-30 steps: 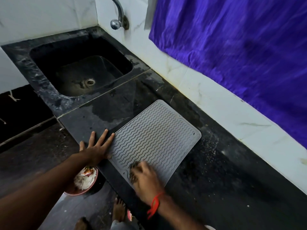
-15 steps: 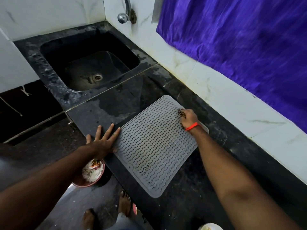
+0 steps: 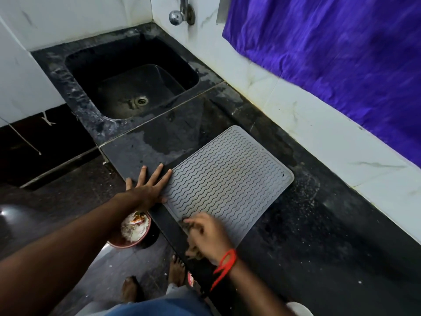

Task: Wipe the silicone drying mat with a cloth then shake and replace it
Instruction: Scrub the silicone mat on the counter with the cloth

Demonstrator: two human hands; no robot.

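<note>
One grey silicone drying mat (image 3: 230, 183), rectangular with rounded corners, ribbed all over with wavy ridges inside a smooth raised border; small hole near the far right corner. Flat on a black polished stone counter (image 3: 319, 236), speckled with pale crumbs to the right of the mat and blotched with damp patches toward the sink. Set diagonally to the counter edge, long axis from near corner by the body up toward the white marble-veined wall tiles (image 3: 319, 124), far left corner toward the square black stone sink (image 3: 132, 87) with its round metal drain.

Left hand (image 3: 148, 190) flat, fingers straight and spread, palm on the counter at the mat's left edge, forefinger and thumb touching the border, gripping nothing. Right hand (image 3: 208, 236) over the mat's near corner, fingers curled down around a small dark cloth (image 3: 189, 226), mostly hidden under the knuckles and blurred; cloth pressed against the ribbed surface. Red thread band (image 3: 224, 265) around the right wrist. Mat thus between the two hands, left hand at its side, right hand on top at the near end.

Chrome tap (image 3: 180, 14) on the wall above the sink. Purple crinkled fabric (image 3: 330, 53) across the wall at upper right. Red-rimmed bowl (image 3: 132, 233) of scraps on the floor below the counter edge, bare feet (image 3: 176, 270) just beside it.
</note>
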